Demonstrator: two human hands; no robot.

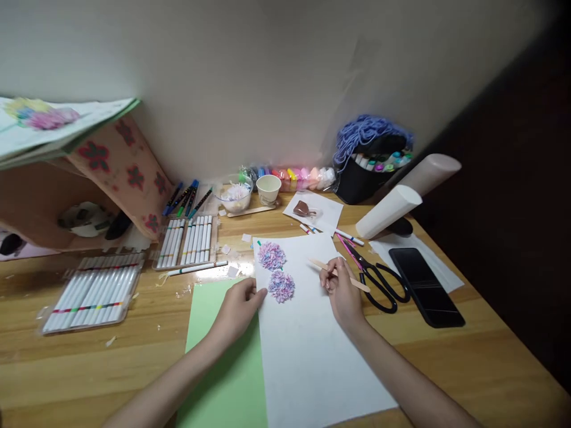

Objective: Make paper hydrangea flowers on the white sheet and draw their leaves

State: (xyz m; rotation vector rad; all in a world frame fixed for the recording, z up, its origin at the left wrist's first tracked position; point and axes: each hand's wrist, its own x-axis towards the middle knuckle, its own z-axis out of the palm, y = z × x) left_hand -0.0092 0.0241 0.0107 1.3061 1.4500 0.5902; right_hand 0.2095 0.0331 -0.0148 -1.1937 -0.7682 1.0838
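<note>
A white sheet of paper [312, 351] lies on the wooden table with two fluffy pink-and-purple paper flowers [276, 270] stuck near its top left. My left hand [238, 306] rests on the sheet's left edge, fingers curled and pressing the paper down beside the lower flower. My right hand [341, 291] is closed on a thin wooden stick [339, 274], which lies slanted over the sheet's right side. A green sheet [223, 362] lies under my left forearm.
Black scissors [379, 282] and a black phone [423, 285] lie right of the sheet, with two paper rolls [392, 208] behind. Marker trays [91, 291] sit at left. A bowl, a cup [268, 188] and a pen bag [370, 166] stand along the wall.
</note>
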